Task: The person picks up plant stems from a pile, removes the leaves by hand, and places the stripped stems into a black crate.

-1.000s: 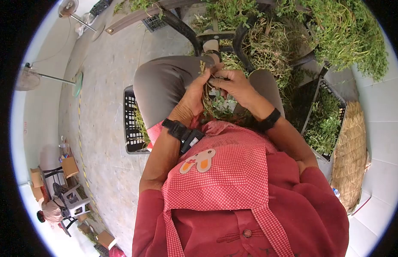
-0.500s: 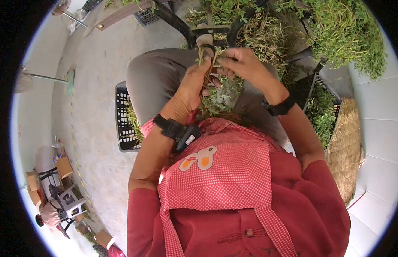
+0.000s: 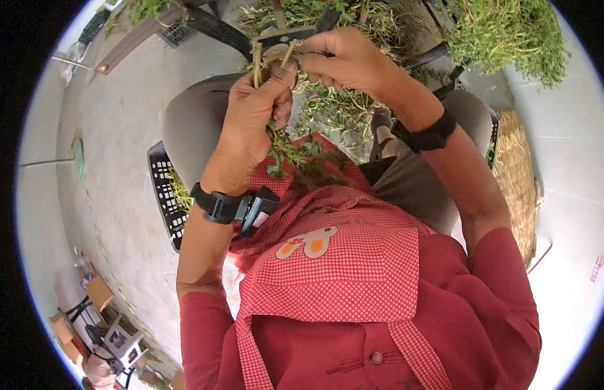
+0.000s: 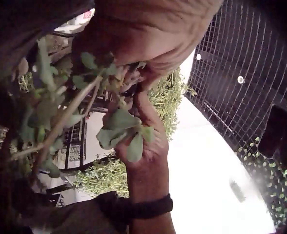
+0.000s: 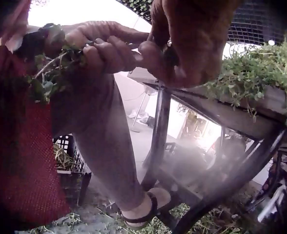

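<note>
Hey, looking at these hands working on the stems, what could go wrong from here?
The stems might slide or splay if the left hand loosens its grip, since their ends stick up separately. The right hand works right against them, so a hard tug could snap one. The leafy parts hang over the apron, so loose bits may drop there.

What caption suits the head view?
Left hand gripping leafy stems above a checked apron, right hand with fingers curled by their ends.
</note>
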`<state>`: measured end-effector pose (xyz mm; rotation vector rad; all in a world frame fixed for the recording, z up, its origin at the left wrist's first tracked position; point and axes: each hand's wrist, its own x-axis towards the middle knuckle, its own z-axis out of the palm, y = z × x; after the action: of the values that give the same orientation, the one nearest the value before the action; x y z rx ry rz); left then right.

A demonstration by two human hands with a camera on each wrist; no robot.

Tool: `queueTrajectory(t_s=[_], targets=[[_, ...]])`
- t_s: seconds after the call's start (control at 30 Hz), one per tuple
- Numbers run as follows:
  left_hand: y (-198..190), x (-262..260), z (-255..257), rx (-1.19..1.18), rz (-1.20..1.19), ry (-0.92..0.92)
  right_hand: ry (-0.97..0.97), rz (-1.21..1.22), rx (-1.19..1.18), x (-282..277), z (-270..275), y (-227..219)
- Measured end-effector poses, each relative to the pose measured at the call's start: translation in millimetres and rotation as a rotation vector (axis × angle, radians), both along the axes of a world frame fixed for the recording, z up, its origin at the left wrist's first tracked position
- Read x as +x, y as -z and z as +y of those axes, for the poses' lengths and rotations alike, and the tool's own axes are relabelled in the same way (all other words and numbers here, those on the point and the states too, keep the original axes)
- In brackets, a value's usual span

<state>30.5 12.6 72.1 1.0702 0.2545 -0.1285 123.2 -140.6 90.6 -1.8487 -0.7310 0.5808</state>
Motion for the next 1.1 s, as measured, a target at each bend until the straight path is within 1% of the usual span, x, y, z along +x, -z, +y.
queueTrajectory(t_s=[0.07, 0.13, 0.2, 0.23, 0.33, 0.4, 0.47, 0.6, 0.67, 0.7, 0.73, 0.8, 0.83, 0.9, 0.97, 1.1], targets=[[0.5, 1.1, -0.4, -0.006, -0.026, -0.031, -0.014, 0.001, -0.024, 0.6, -0.9, 1.2], [-1.0, 1.4, -3.0, 0.004, -0.027, -0.017, -0.012, -0.042, -0.021, -0.4, -4.1, 3.1], [-5.2, 0.5, -5.3, 0.059, -0.034, -0.021, -0.010, 0.037, 0.044, -3.4, -5.4, 5.2], [-6.6, 1.1, -5.5, 0.033, -0.028, -0.029, -0.018, 0.060, 0.055, -3.5, -5.8, 3.5], [-9.4, 3.8, -9.2, 0.050, -0.053, -0.069, 0.002, -0.001, 0.045, -3.2, -6.6, -3.6], [-11.0, 4.7, -10.9, 0.024, -0.074, -0.059, 0.010, 0.024, 0.061, -2.4, -5.5, -3.7], [-11.0, 5.8, -15.0, 0.033, -0.039, -0.091, 0.036, 0.078, 0.085, -0.7, -6.4, 1.0], [0.4, 8.0, -14.7, 0.079, -0.012, -0.046, 0.086, 0.124, 0.110, -7.9, -12.8, 18.3], [-1.9, 9.9, -15.9, 0.109, 0.025, -0.039, -0.019, 0.090, 0.041, -5.3, -14.9, 28.0], [-0.7, 11.4, -17.1, 0.109, 0.034, -0.038, -0.024, 0.086, 0.012, -3.2, -13.9, 29.3], [0.4, 12.9, -18.1, 0.142, 0.026, -0.054, -0.026, 0.095, 0.013, -1.3, -14.9, 30.1], [1.4, 15.4, -19.0, 0.186, 0.026, -0.070, -0.032, -0.002, 0.072, 3.0, -15.8, 31.1], [1.4, 16.2, -20.6, 0.203, -0.006, -0.096, -0.032, 0.003, 0.075, 5.4, -15.7, 32.4], [1.0, 21.7, -22.0, 0.222, -0.035, -0.125, -0.083, -0.018, 0.102, 12.0, -15.3, 32.8], [-0.8, 27.6, -19.5, 0.202, -0.081, -0.055, -0.068, 0.002, 0.121, 19.0, -17.0, 31.7], [-2.1, 41.7, -22.0, 0.182, -0.080, -0.010, -0.045, 0.020, 0.157, 30.1, -25.9, 38.8]])
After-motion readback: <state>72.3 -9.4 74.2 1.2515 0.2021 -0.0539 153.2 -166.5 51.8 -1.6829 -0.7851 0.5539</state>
